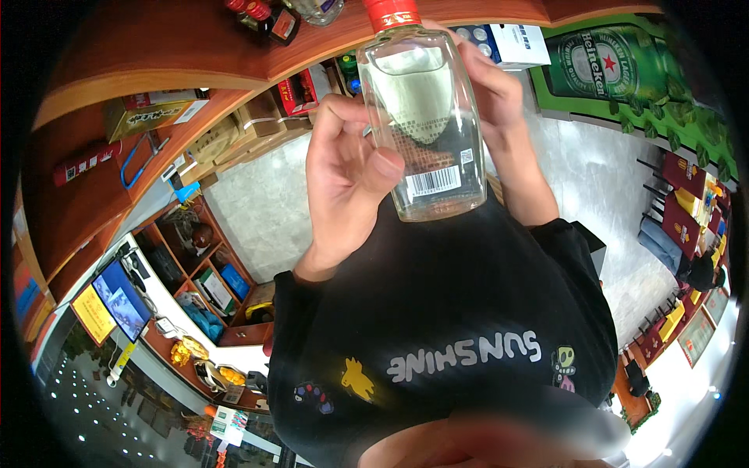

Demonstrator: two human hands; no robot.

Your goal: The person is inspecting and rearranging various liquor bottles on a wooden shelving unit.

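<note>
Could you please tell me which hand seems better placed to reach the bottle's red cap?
Probably the right hand: it sits nearer the cap, while the left hand holds the bottle lower down.

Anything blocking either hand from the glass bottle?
Nothing visible. The left hand holds the glass bottle by its left side; the right hand is at its upper right side, partly hidden behind it, so contact there is unclear.
</note>
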